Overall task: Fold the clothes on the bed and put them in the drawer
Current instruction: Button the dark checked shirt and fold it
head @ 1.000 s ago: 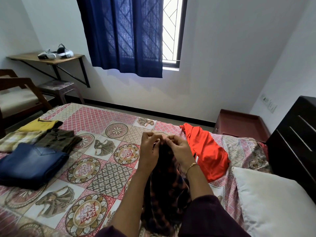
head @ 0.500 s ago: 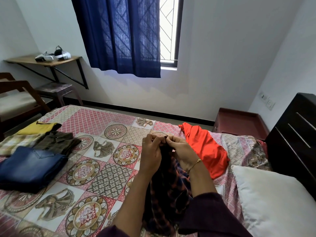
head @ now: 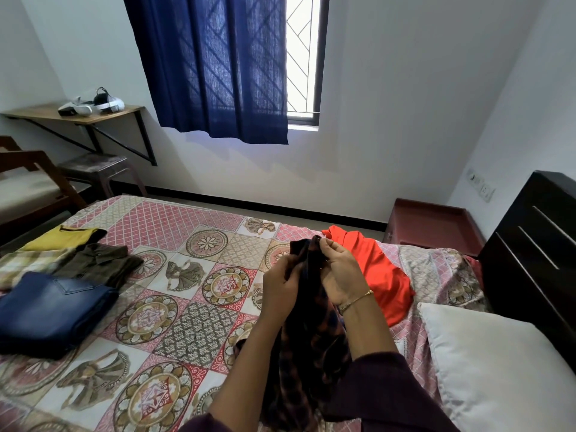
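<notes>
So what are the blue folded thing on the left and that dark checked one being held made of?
The blue folded garment looks like denim: faded, washed patches, a stitched pocket and a thick, stiff fold. The dark checked garment, pinched by the left hand and right hand, looks like soft woven cloth, perhaps cotton flannel: it hangs limp in matte folds. The exact fibre cannot be told.

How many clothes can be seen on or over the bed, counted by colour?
Yellow: 1, folded top
Pale checked: 1, folded cloth
Olive: 1, folded shirt
Blue: 1, folded jeans
Orange: 1, loose garment
Dark plaid: 1, shirt held by left hand and right hand
Total: 6
</notes>
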Demonstrator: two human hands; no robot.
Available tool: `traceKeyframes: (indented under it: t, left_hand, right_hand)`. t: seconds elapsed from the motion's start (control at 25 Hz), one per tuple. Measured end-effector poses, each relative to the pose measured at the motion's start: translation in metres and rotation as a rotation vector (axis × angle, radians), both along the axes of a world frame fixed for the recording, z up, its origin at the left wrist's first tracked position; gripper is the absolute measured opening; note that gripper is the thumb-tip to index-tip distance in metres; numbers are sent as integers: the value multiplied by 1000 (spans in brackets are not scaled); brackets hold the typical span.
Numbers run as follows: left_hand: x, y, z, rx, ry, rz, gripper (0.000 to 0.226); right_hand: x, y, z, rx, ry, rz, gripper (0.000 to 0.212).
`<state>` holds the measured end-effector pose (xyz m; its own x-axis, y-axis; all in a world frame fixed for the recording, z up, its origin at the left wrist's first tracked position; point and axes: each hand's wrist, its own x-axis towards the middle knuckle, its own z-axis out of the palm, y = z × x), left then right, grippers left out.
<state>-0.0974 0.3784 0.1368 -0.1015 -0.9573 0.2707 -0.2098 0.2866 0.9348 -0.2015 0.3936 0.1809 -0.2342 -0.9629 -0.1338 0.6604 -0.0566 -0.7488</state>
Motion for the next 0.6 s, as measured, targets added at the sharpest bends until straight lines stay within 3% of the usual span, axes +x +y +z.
traceKeyframes:
  t: [0.12,0.28,0.44,0.6]
  left_hand:
    - [-8,0,10,64,160,1,9]
    - [-12,-1,18,319,373,1,17]
    - [0,-5,23,547,652,-70,13]
    - [2,-6,22,520,522,-91,8]
  right_hand:
    - [3,-1,-9,-27,76,-60,18]
    - [3,4,-23,-81,166,107,12]
    - [-1,6,-29,-124,516,167,33]
    - [6,6,-25,-100,792,84,35]
